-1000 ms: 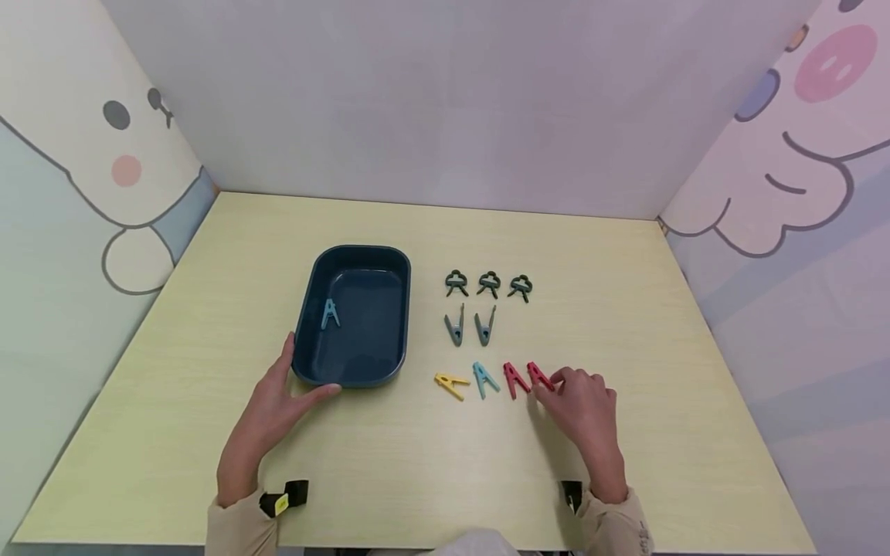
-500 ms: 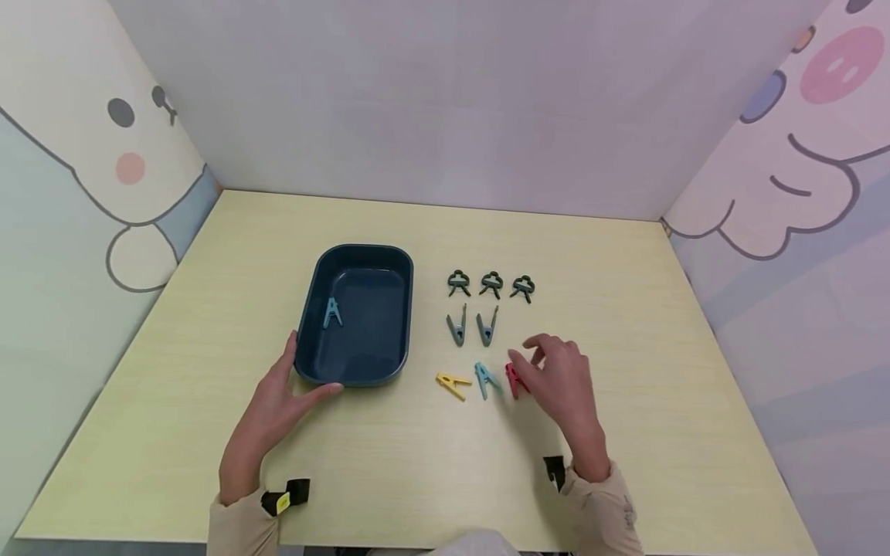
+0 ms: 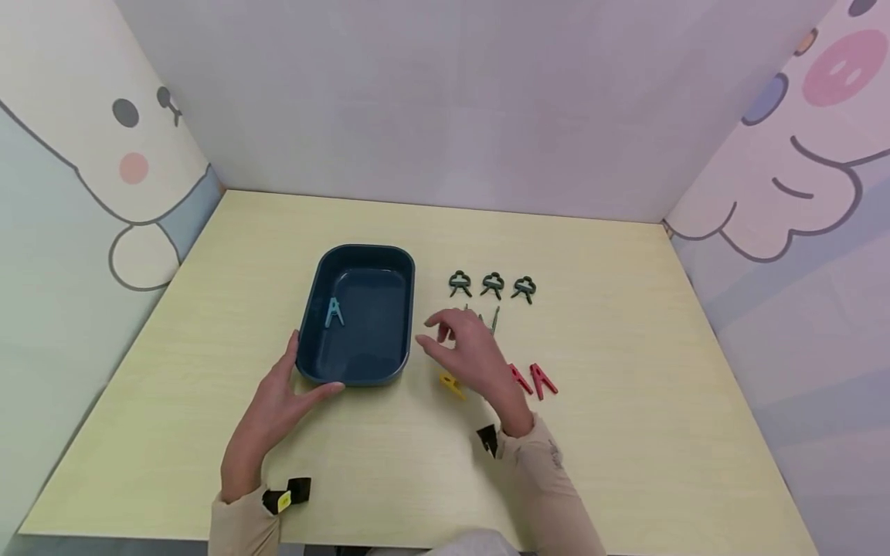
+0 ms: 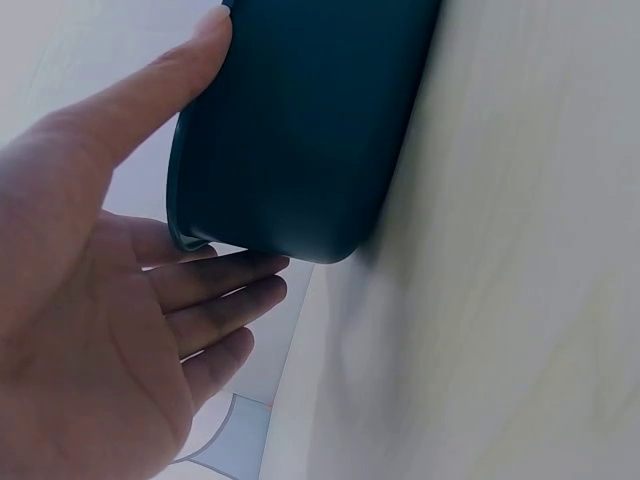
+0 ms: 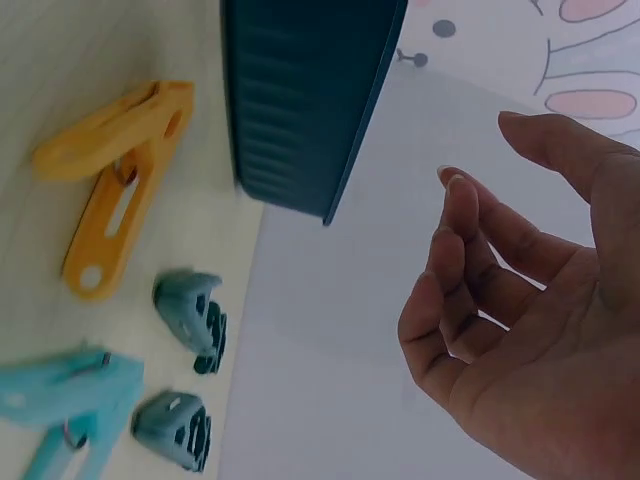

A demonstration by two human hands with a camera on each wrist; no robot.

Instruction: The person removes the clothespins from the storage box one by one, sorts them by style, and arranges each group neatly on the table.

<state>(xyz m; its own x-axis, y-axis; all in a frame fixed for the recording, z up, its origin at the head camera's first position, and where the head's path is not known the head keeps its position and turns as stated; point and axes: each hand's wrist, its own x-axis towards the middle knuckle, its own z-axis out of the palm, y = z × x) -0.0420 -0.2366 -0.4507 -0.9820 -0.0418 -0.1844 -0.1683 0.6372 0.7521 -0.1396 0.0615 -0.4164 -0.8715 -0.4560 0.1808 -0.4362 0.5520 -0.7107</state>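
Observation:
My left hand (image 3: 271, 413) rests its straight thumb and fingers on the near-left corner of the dark blue tray (image 3: 410, 340). A light blue clothespin (image 3: 334, 313) lies in the tray. My right hand (image 3: 473, 355) hovers just right of the tray, thumb and loosely bent fingers apart with nothing between them. Below it are a yellow clothespin (image 3: 452, 384) and a light blue clothespin (image 5: 85, 395), the latter hidden in the head view. Two red clothespins (image 3: 542, 381) lie to its right. The hand mostly covers two grey-blue clips (image 5: 190, 310).
Three dark green clips (image 3: 493, 285) form a row behind the hand on the pale wooden table (image 3: 612, 309). A plain back wall (image 3: 445, 116) and cartoon-printed side panels (image 3: 786, 177) border the table.
My right hand has let go of the rightmost red clothespin and swung left over the other clips to beside the tray. My left hand stays at the tray corner.

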